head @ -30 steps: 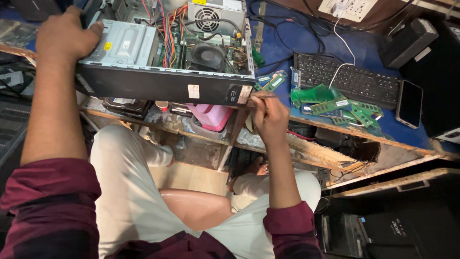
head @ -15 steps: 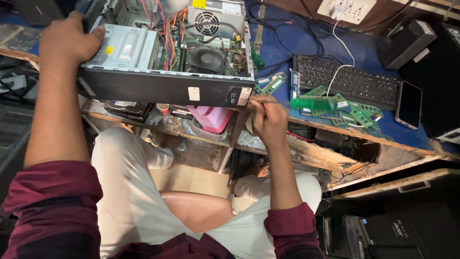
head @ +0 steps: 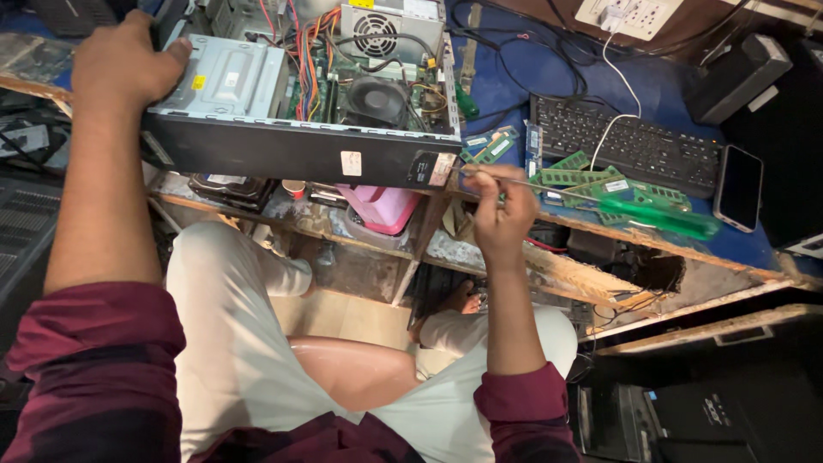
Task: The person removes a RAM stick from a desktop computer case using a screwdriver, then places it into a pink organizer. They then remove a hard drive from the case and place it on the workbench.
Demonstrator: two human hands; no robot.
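An open desktop computer case (head: 300,150) lies on its side on the blue-topped bench, its fan, wires and silver drive cage showing. My left hand (head: 120,64) grips the case's left end by the drive cage. My right hand (head: 501,210) is closed on the metal shaft of a screwdriver with a green handle (head: 660,219); the shaft's tip points at the case's front right corner (head: 446,167), and the handle sticks out to the right over the bench edge.
Several green memory sticks (head: 591,176) lie beside a black keyboard (head: 634,146) and a phone (head: 739,184). A speaker (head: 737,77) and wall socket (head: 630,13) stand behind. A pink tub (head: 386,206) sits on the shelf below. My knees are under the bench.
My right hand has lifted the green-handled screwdriver off the bench and brought its tip to the case's front right corner. My left hand stays on the case.
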